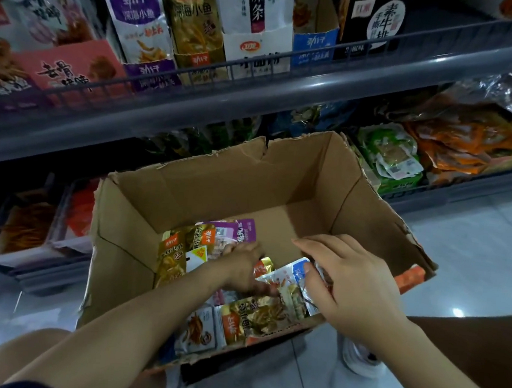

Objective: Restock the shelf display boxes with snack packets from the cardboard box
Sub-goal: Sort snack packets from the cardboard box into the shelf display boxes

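Both hands in box w/ packets (238, 317).

Box top: the open brown cardboard box (250, 174) has no flaps over it, so entry from above is free.
Box far half: bare floor of the box, open room.
Box near half: heaped foil snack packets (236, 317) fill it, and both hands, left (241, 264) and right (349, 281), take up the space there.
Above: the grey wire shelf rail (291, 72) overhangs the box's far wall.
Right: bare pale tiled floor (476, 262).
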